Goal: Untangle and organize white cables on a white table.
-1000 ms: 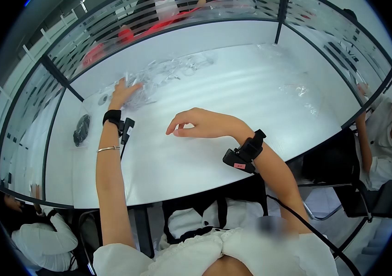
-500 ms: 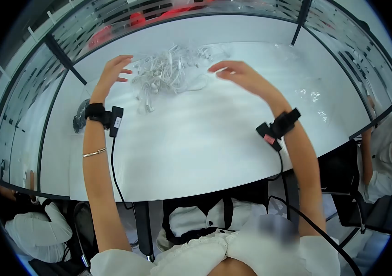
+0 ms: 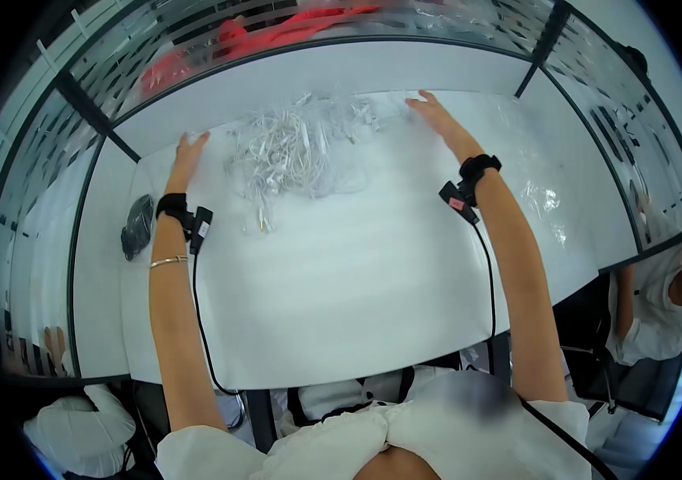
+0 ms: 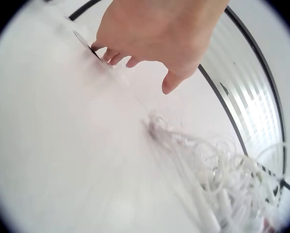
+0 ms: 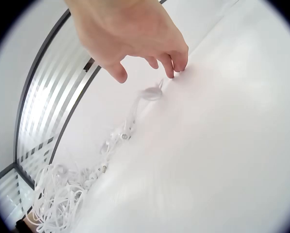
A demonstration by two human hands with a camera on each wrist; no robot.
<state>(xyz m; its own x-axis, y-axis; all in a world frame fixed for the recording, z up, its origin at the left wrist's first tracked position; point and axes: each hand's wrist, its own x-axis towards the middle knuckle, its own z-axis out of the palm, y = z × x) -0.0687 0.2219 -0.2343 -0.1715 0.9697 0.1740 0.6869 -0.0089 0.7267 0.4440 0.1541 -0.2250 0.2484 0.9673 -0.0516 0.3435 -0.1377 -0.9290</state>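
Note:
A tangled heap of white cables (image 3: 285, 152) lies toward the back of the white table, some of it glossy like clear plastic. My left hand (image 3: 187, 160) is beyond its left side, near the back panel, fingers apart. In the left wrist view that hand (image 4: 154, 34) holds nothing; its fingertips are close to a thin round disc (image 4: 86, 46) at the table's back. To the heap's right reaches my right hand (image 3: 439, 118), also holding nothing. Its fingers (image 5: 166, 63) bend loosely down near the tabletop in the right wrist view, close to a blurred white oval piece (image 5: 152, 93) trailing from the cables.
A dark bundle in clear plastic (image 3: 138, 228) lies at the table's left side. Clear plastic film (image 3: 545, 204) glints on the right. Low panels (image 3: 325, 68) close off the back and sides. A cord (image 3: 491, 280) hangs from each wrist camera. Other people sit at both sides.
My left hand has left the cables' left end and moved outward. The right hand has swung from the table's middle to the far right back. The cables now lie in a denser central heap.

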